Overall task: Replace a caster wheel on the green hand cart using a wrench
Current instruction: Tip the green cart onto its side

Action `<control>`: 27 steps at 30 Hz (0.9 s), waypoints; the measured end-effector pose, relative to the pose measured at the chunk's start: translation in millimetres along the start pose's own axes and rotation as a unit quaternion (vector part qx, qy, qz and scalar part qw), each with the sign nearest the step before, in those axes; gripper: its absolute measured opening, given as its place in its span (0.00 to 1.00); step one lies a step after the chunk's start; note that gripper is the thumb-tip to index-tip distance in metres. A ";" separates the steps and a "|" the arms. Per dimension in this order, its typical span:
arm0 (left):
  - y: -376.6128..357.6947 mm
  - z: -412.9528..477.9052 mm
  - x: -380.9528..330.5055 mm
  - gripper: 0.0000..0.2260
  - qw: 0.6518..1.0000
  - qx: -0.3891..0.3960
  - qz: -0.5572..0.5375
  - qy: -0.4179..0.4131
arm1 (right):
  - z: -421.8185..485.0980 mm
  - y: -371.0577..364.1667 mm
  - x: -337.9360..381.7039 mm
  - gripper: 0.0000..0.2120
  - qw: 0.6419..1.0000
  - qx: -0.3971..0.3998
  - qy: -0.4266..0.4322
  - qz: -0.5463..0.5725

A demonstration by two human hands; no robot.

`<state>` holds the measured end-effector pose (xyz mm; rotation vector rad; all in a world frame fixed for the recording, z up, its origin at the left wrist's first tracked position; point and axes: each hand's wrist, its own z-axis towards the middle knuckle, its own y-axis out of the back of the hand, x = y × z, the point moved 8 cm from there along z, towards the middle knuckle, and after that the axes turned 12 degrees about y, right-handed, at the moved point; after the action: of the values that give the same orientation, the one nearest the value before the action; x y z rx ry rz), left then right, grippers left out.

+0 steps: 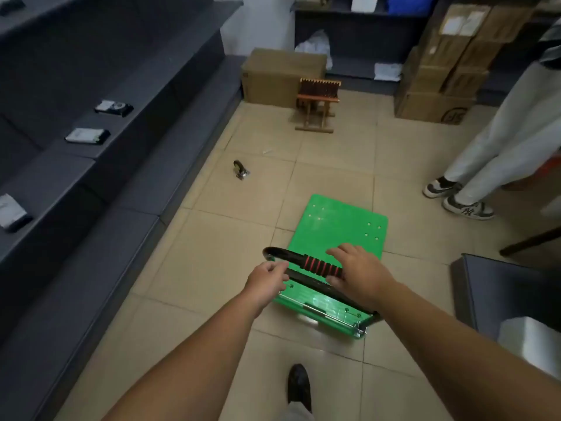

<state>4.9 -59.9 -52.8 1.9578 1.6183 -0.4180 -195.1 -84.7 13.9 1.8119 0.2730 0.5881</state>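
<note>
The green hand cart [337,229] lies on the tiled floor in front of me, its deck facing up with bolt holes showing at the far corners. Its black handle [291,256] has a red-and-black ribbed grip. My right hand [358,271] grips the right end of that grip, fingers over the top and thumb underneath. My left hand [267,281] curls its fingers round the handle's left side. A loose caster wheel [241,171] with a metal plate lies on the floor to the far left of the cart. No wrench is in view.
Dark grey shelving [91,147] runs along the left. A cardboard box [279,77] and a small wooden stool [317,101] stand ahead, with stacked boxes [440,71] at the back right. Another person's legs and sneakers [461,199] are on the right. My shoe [299,387] shows below.
</note>
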 end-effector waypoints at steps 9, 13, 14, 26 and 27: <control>-19.5 76.6 15.7 0.25 0.986 0.024 -0.098 0.133 | 26.0 -78.1 -51.5 0.31 0.993 0.096 -0.043 0.058; -31.8 96.7 18.4 0.26 0.945 0.063 -0.279 0.159 | 24.8 -82.3 -57.8 0.14 0.989 0.094 -0.095 0.058; -34.8 102.5 17.3 0.27 0.918 0.071 -0.354 0.167 | 24.3 -81.9 -57.2 0.14 0.991 0.085 -0.095 0.036; -129.8 71.7 -43.2 0.18 0.709 0.122 -0.654 0.235 | -53.7 -67.2 -113.1 0.15 0.990 -0.090 -0.108 0.023; -135.8 65.2 -47.9 0.17 0.717 0.122 -0.647 0.229 | -63.8 -67.2 -114.4 0.15 0.987 -0.108 -0.114 0.041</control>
<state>-130.2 -121.3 -107.5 0.6955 3.2532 -0.6825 -318.0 -63.9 -64.3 1.6659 -0.0207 0.4430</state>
